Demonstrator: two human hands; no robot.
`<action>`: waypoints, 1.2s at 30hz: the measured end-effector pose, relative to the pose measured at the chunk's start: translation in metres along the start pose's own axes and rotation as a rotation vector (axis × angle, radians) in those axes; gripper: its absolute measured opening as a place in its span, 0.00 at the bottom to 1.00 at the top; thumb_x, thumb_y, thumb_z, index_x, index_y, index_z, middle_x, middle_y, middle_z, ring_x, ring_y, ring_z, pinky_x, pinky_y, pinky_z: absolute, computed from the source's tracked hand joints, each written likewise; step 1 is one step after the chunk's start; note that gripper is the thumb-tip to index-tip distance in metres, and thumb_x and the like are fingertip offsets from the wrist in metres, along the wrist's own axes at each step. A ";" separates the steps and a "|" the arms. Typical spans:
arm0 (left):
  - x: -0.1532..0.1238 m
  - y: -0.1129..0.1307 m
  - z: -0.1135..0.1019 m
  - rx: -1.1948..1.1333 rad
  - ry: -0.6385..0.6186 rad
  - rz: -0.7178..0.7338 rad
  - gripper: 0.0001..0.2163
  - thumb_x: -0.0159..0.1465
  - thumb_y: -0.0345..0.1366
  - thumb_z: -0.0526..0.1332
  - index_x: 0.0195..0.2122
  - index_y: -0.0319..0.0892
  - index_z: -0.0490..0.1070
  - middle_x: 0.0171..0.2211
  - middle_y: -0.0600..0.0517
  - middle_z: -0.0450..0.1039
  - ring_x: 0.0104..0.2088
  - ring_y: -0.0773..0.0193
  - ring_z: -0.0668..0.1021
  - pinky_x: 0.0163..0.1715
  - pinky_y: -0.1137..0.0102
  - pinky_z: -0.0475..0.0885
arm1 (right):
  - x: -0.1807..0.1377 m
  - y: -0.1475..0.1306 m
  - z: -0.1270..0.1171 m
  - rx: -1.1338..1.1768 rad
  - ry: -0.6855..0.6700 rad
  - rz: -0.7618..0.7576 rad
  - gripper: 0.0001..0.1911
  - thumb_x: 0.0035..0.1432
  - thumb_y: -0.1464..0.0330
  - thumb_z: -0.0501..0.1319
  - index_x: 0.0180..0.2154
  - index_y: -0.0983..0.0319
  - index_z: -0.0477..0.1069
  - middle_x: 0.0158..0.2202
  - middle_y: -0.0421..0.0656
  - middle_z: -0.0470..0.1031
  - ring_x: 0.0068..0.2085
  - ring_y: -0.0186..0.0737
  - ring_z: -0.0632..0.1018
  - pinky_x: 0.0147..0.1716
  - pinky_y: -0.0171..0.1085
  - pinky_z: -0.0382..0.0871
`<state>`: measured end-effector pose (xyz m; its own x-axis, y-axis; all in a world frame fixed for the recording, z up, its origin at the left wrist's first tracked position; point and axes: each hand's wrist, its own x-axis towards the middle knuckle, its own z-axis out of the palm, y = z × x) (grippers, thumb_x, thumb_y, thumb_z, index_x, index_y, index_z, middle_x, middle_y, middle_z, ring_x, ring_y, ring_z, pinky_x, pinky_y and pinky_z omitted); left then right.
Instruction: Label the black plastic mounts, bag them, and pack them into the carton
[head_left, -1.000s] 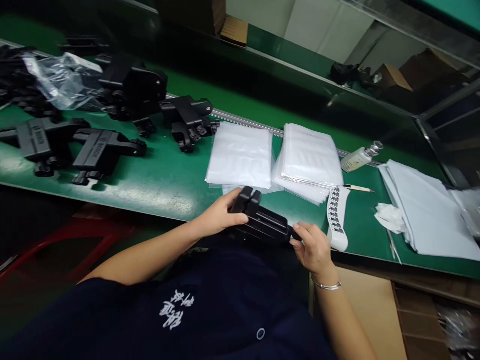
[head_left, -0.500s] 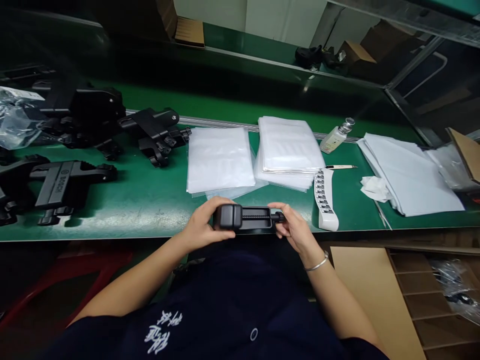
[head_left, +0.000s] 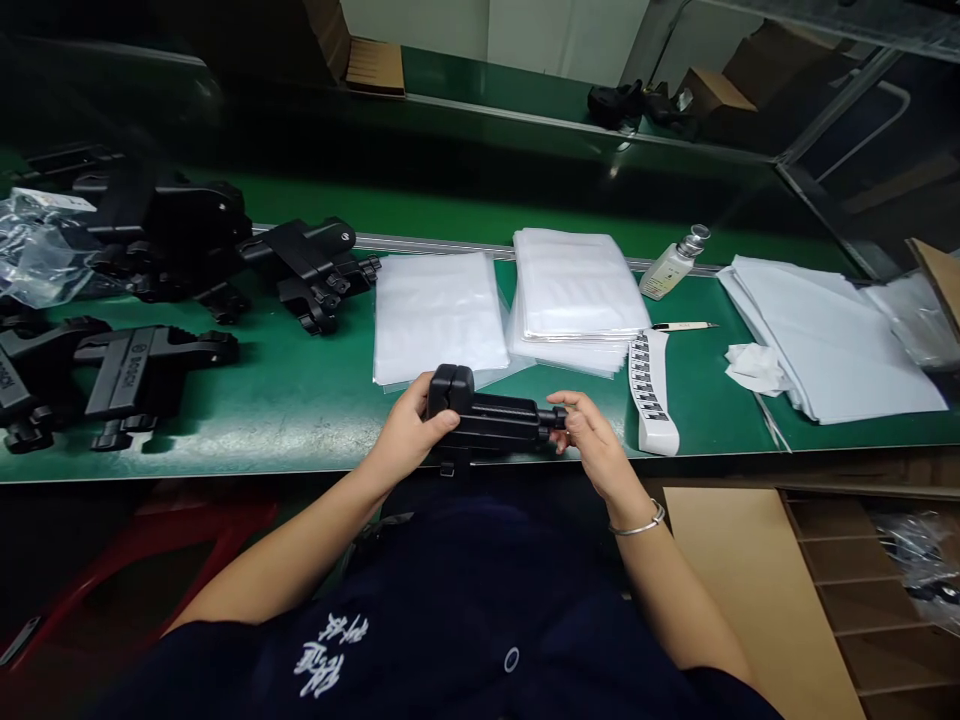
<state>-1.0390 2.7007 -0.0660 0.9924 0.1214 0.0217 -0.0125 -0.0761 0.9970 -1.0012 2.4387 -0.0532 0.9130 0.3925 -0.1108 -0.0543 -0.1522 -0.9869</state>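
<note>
A black clamp (head_left: 495,420) is held level over the bench's front edge, its long body running left to right. My left hand (head_left: 405,435) wraps round its thick, blocky left end, the thumb lying on the near side. At the other end, my right hand (head_left: 596,440) closes its fingers on the small black knob (head_left: 555,418). Part of the clamp's underside is hidden from view. Just beyond my hands lie a stack of clear plastic bags (head_left: 440,315) and a second, thicker bag stack (head_left: 577,285).
Several similar black clamps (head_left: 127,375) stand at the left, beside crumpled plastic bags (head_left: 49,245). To the right are a label strip (head_left: 651,395), a pen (head_left: 686,326), a bottle (head_left: 675,265), tweezers (head_left: 771,425) and white sheets (head_left: 840,340). A divided carton (head_left: 832,565) sits below the bench.
The clamp has been rolled in my hands: its open slotted face has turned out of view and a closed black side now shows. My left thumb has come up onto the block.
</note>
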 end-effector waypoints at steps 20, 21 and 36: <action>0.017 0.009 0.021 -0.062 -0.058 0.005 0.32 0.62 0.64 0.54 0.52 0.40 0.67 0.48 0.45 0.73 0.49 0.53 0.73 0.50 0.64 0.67 | 0.018 0.032 0.007 -0.033 0.299 -0.027 0.21 0.59 0.49 0.60 0.28 0.61 0.70 0.23 0.37 0.67 0.26 0.34 0.69 0.29 0.34 0.64; 0.018 0.008 0.022 -0.097 -0.032 -0.038 0.31 0.62 0.64 0.54 0.50 0.40 0.68 0.47 0.45 0.73 0.49 0.53 0.74 0.49 0.64 0.67 | 0.018 0.032 0.007 -0.017 0.283 -0.047 0.20 0.59 0.50 0.61 0.31 0.61 0.72 0.25 0.38 0.69 0.28 0.35 0.71 0.31 0.35 0.66; 0.018 0.004 0.022 -0.135 0.044 -0.047 0.30 0.62 0.63 0.55 0.48 0.40 0.68 0.43 0.46 0.74 0.45 0.55 0.75 0.45 0.65 0.68 | 0.019 0.026 0.013 -0.037 0.292 -0.114 0.18 0.57 0.53 0.64 0.39 0.60 0.74 0.35 0.42 0.75 0.37 0.39 0.74 0.40 0.38 0.68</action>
<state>-1.0185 2.6805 -0.0635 0.9859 0.1657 -0.0250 0.0145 0.0642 0.9978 -0.9902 2.4540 -0.0821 0.9902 0.1324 0.0442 0.0650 -0.1573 -0.9854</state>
